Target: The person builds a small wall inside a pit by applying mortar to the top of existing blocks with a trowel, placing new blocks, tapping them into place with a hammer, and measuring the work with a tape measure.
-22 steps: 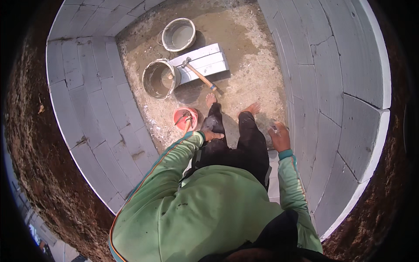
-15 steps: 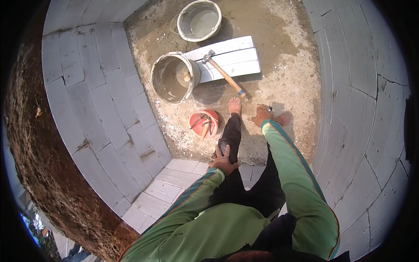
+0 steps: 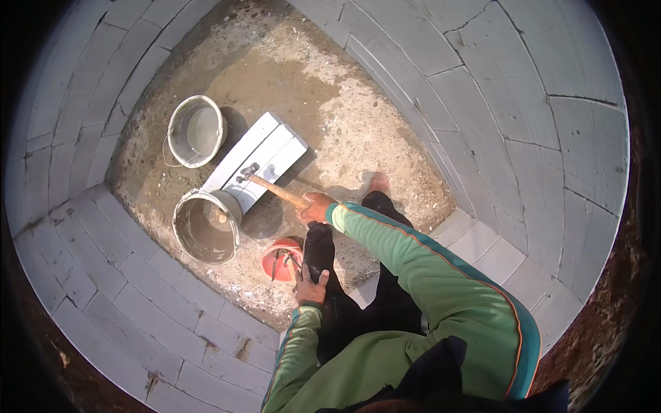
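My right hand (image 3: 316,207) is closed round the end of a hammer's wooden handle (image 3: 279,191). The metal hammer head (image 3: 248,172) is over pale lightweight blocks (image 3: 265,153) lying side by side on the ground; whether it touches them I cannot tell. My left hand (image 3: 311,288) rests on my dark trouser leg near the knee, fingers apart, holding nothing. Just beyond it stands a small red bucket (image 3: 267,256) with several hand tools inside, partly hidden by my hand and leg.
A large grey bucket (image 3: 237,206) with a wooden-handled tool in it stands against the blocks. Behind it is another bucket (image 3: 223,138) of greyish liquid. Grey block walls (image 3: 468,103) enclose the rough, partly wet ground (image 3: 275,82). My bare foot (image 3: 379,182) is at the right.
My right hand has moved left from beside my right foot and taken hold of the hammer handle. My left hand stays on my leg. The whole view has turned.
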